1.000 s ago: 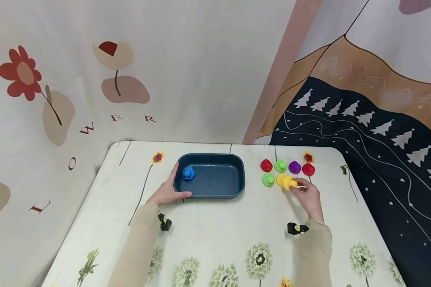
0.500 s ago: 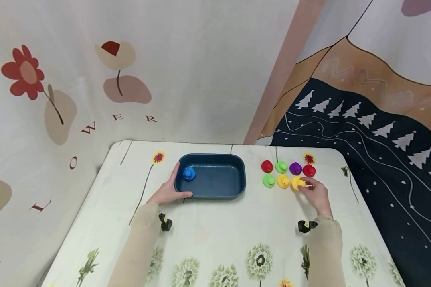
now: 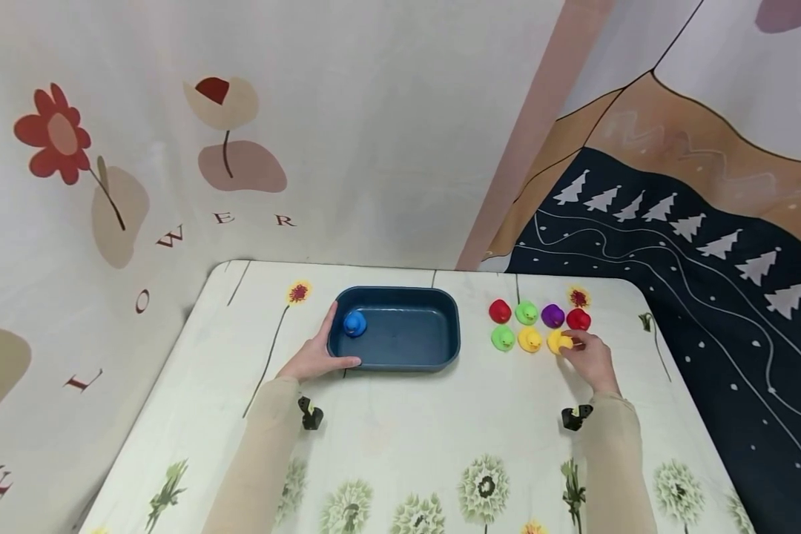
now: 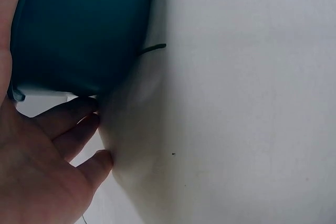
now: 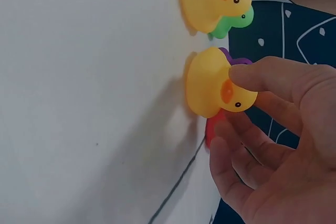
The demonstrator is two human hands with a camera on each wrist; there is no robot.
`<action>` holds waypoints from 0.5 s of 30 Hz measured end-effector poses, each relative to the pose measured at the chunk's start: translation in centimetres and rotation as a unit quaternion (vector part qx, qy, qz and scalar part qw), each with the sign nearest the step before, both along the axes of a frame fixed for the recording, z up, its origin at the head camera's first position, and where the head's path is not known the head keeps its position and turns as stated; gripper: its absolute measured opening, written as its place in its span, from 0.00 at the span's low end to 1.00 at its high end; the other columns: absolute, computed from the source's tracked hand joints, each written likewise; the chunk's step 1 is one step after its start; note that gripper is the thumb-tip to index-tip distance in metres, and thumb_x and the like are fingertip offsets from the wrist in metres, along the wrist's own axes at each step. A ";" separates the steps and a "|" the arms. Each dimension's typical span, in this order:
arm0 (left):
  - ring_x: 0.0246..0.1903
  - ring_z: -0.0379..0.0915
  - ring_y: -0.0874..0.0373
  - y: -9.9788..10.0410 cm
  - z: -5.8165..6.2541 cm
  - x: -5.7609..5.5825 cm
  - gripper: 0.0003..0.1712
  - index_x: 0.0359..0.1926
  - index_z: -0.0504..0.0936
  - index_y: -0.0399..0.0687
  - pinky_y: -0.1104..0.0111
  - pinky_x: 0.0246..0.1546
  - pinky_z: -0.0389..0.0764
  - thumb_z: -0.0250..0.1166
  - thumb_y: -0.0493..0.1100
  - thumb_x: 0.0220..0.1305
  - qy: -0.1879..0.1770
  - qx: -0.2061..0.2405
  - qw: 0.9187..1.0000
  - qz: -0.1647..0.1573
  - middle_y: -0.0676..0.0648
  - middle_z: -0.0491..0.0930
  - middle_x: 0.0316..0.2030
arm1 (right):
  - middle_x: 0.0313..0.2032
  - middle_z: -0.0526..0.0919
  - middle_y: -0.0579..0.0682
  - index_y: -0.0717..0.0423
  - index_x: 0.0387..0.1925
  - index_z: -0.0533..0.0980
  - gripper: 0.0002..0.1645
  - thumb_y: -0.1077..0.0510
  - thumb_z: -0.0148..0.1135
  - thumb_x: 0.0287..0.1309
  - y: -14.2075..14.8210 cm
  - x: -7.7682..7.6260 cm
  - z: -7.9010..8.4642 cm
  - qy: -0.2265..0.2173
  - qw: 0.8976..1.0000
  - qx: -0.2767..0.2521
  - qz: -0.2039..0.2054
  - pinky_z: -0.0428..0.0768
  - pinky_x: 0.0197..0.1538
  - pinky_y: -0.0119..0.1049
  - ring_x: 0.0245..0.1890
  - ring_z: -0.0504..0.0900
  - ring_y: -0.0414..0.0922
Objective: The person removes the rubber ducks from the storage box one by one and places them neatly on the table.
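Observation:
A dark blue tray (image 3: 395, 364) stands on the table, with a blue rubber duck (image 3: 354, 324) at its left end. My left hand (image 3: 314, 360) rests against the tray's near left corner, thumb along the front wall and a finger up the left wall; its other fingers bend loosely in the left wrist view. My right hand (image 3: 590, 357) pinches the head of a yellow rubber duck (image 5: 206, 85) between thumb and index finger. This duck sits at the right end of the near row, beside another yellow duck (image 3: 529, 339) and a green duck (image 3: 503, 338).
Behind the near row are a red duck (image 3: 500, 311), a green duck (image 3: 526, 312), a purple duck (image 3: 552, 316) and another red duck (image 3: 578, 320). A printed white cloth (image 3: 434, 423) covers the table, and hanging fabric (image 3: 374, 148) rises behind it.
The yellow duck in my right hand has moved right, away from the other yellow duck, to the end of the near row. My left hand stays at the tray.

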State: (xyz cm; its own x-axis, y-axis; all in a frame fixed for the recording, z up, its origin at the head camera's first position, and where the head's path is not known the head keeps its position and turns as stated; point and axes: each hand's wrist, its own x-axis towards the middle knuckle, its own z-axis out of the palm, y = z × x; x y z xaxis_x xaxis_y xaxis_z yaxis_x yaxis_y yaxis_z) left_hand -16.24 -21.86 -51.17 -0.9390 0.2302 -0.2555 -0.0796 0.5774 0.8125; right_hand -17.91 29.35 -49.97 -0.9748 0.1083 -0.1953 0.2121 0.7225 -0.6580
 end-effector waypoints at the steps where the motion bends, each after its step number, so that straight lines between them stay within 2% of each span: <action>1: 0.67 0.48 0.29 0.0 0.0 0.0 0.68 0.75 0.26 0.68 0.37 0.61 0.57 0.73 0.54 0.54 0.000 0.000 1.000 0.000 0.39 0.36 0.75 | 0.52 0.72 0.70 0.69 0.60 0.70 0.25 0.62 0.57 0.64 0.0 -0.1 0.0 -0.001 1.000 -0.002 0.000 0.76 0.50 0.53 0.50 0.72 0.62; 9: 0.67 0.48 0.29 0.0 0.0 0.0 0.68 0.75 0.26 0.69 0.37 0.61 0.57 0.73 0.54 0.54 0.001 -0.004 1.000 0.001 0.40 0.36 0.75 | 0.54 0.68 0.70 0.70 0.62 0.67 0.26 0.63 0.56 0.66 -0.4 -0.2 -0.5 -0.018 1.000 -0.019 -0.017 0.74 0.52 0.53 0.52 0.69 0.63; 15: 0.67 0.47 0.29 0.0 0.0 0.0 0.68 0.75 0.26 0.69 0.37 0.61 0.57 0.73 0.55 0.54 -0.002 -0.002 1.000 0.001 0.40 0.35 0.75 | 0.54 0.68 0.70 0.69 0.64 0.65 0.28 0.63 0.56 0.65 -0.4 -0.1 -0.5 -0.017 1.000 -0.015 -0.014 0.74 0.53 0.54 0.52 0.69 0.63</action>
